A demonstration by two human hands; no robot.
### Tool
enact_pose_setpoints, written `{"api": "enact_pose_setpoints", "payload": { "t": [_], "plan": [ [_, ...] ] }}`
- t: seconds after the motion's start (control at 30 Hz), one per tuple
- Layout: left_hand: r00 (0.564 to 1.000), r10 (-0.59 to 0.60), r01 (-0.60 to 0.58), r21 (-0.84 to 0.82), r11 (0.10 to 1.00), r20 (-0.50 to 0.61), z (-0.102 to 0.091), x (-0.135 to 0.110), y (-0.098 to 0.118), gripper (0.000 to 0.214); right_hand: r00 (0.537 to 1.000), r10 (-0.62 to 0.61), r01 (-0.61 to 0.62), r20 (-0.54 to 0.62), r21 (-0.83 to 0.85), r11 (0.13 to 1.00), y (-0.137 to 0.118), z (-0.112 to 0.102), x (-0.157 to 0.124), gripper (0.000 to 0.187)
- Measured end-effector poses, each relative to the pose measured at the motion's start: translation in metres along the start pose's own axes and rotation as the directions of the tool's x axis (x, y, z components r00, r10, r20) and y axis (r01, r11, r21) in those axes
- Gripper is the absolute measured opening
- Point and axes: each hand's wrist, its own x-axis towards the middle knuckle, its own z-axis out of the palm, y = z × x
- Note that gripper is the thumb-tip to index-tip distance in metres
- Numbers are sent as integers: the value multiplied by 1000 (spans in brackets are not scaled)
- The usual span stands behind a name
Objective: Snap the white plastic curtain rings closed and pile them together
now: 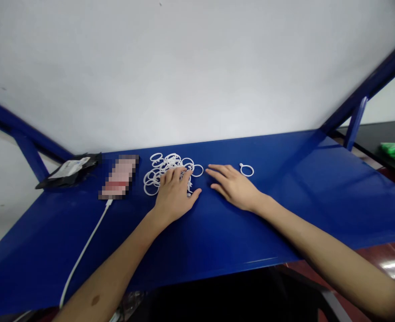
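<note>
A pile of white rings (153, 175), several of them with small eyelets, lies at the middle of the blue table. My left hand (174, 194) rests over the pile's near right part, fingers stretched and thumb apart, hiding some rings. To its right, my right hand (233, 185) is held low over the table with its fingers extended toward the pile, gripping nothing. Just beyond the right hand, a single white ring (247, 170) with a small eyelet lies apart from the rest. One ring (198, 171) at the pile's right edge sits between the two hands.
Left of the pile lies a phone (119, 176) with a blurred screen and a white charging cable (83, 250) running to the near edge. A black plastic package (69, 171) with a white label is farther left. Blue metal braces (355, 123) stand at both sides.
</note>
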Motion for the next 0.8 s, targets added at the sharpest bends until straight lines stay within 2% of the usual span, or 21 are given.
{"api": "enact_pose_setpoints", "payload": {
  "t": [0.1, 0.2, 0.37, 0.5, 0.8],
  "plan": [
    [1000, -5, 5, 28, 1000, 4, -1, 0, 4, 49, 996, -70, 68, 63, 43, 997, -8, 11, 3, 48],
    [1000, -7, 7, 29, 1000, -2, -1, 0, 6, 49, 996, -58, 55, 66, 48, 997, -8, 14, 4, 46],
    [1000, -21, 21, 28, 999, -9, 2, 0, 5, 47, 998, -23, 23, 50, 14, 1000, -8, 9, 4, 33],
    [1000, -24, 24, 38, 999, -3, 2, -1, 5, 46, 997, 0, -5, 71, 60, 998, -7, 6, 4, 20],
    [999, -37, 39, 87, 995, -16, 0, -1, 5, 45, 994, -46, 23, 102, 216, 976, -12, -13, -5, 13]
  ]
}}
